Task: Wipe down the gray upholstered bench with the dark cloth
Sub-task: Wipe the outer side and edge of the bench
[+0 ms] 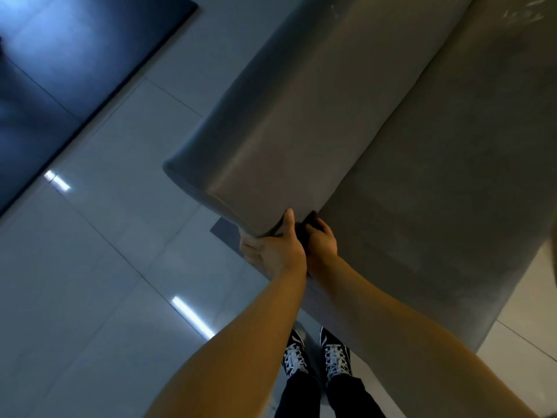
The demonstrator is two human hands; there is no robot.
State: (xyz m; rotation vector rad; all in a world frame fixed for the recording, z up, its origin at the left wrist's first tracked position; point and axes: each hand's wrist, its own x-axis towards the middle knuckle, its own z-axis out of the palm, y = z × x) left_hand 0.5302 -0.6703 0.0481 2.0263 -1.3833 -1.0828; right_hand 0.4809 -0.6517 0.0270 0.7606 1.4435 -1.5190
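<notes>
**Cloth gripped at the near seam, bench running away to the upper right**

Holds the dark cloth bunched in the curled fingers of the right hand, down at the groove between two padded sections. Clamps the near corner of the higher section with the left hand, thumb on top, fingers tucked beneath, just beside the right.

Leaves the gray upholstered bench stretching away from both hands, long axis towards the upper right. Probably calls for an outward stroke along the groove, right hand leading.

Counting: two hands, one cloth, one bench, two padded sections.
</notes>
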